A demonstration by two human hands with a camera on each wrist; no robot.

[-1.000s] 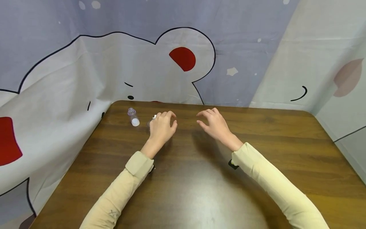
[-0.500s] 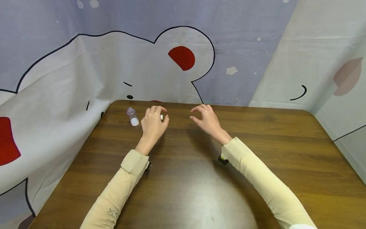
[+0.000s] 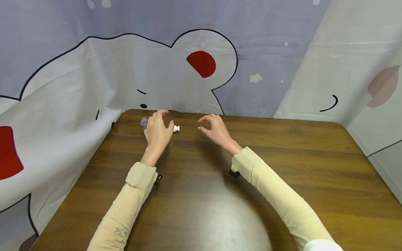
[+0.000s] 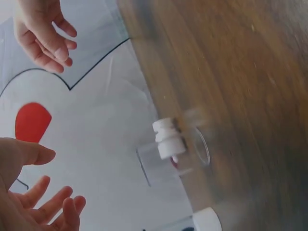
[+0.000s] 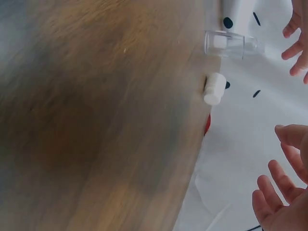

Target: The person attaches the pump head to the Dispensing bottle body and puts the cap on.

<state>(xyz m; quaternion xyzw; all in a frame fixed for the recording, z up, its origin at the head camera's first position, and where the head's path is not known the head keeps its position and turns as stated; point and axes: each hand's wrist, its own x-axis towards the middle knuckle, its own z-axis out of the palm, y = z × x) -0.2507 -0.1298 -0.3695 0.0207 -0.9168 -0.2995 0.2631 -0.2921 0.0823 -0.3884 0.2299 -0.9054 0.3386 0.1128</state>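
Note:
My left hand [image 3: 158, 130] hovers over the far left of the table, thumb and fingers spread apart with nothing between them. It partly hides a clear bottle with a pale lilac top [image 3: 143, 122]. To the right of its thumb lies a small white ridged plastic piece [image 3: 177, 129], also seen as a stepped white piece [image 4: 168, 139] in the left wrist view. Beside that is a clear container, its round rim [image 4: 206, 149] blurred. My right hand [image 3: 216, 130] is held above the table further right, fingers loosely bent, touching nothing. The right wrist view shows clear plastic [image 5: 236, 44] near the white piece [image 5: 214, 89].
The brown wooden table [image 3: 282, 167] has a far edge against a printed curtain [image 3: 260, 69] with bear shapes. The curtain also hangs along the left and right sides. A small black device [image 3: 233, 173] sits at the right wrist.
Both hands have moved left, the left one now over the lilac-topped bottle. The white piece, mostly hidden before, shows to the right of the left thumb. Nothing has been picked up.

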